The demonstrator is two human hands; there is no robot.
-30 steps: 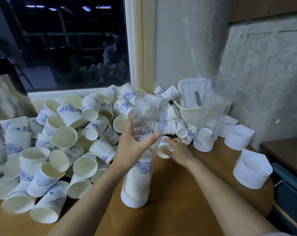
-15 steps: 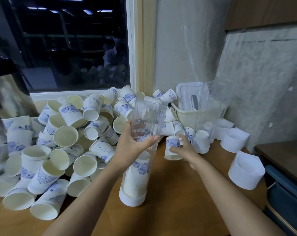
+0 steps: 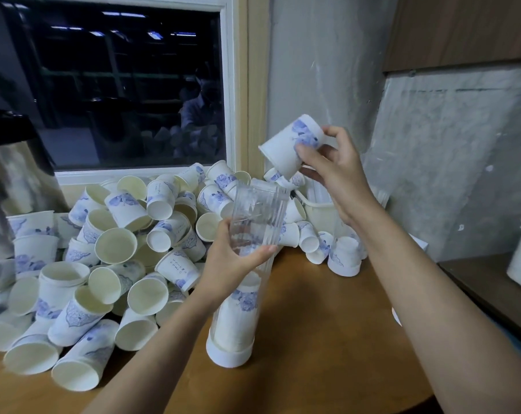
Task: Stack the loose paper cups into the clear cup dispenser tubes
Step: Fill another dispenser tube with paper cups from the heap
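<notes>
Smooth wooden tabletop (image 3: 328, 309) carries our ribbed clear tube (image 3: 253, 210), gripped at mid-height by our left hand (image 3: 232, 264). Our right hand (image 3: 337, 171) pinches a tilted, blue-printed paper cup (image 3: 289, 147) just above the tube's open mouth.

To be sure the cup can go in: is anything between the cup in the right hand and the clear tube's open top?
Nothing visible does. The right hand holds the paper cup tilted, mouth toward the clear tube, above its open top. The left hand grips the tube lower down; stacked cups fill only its bottom.
</notes>
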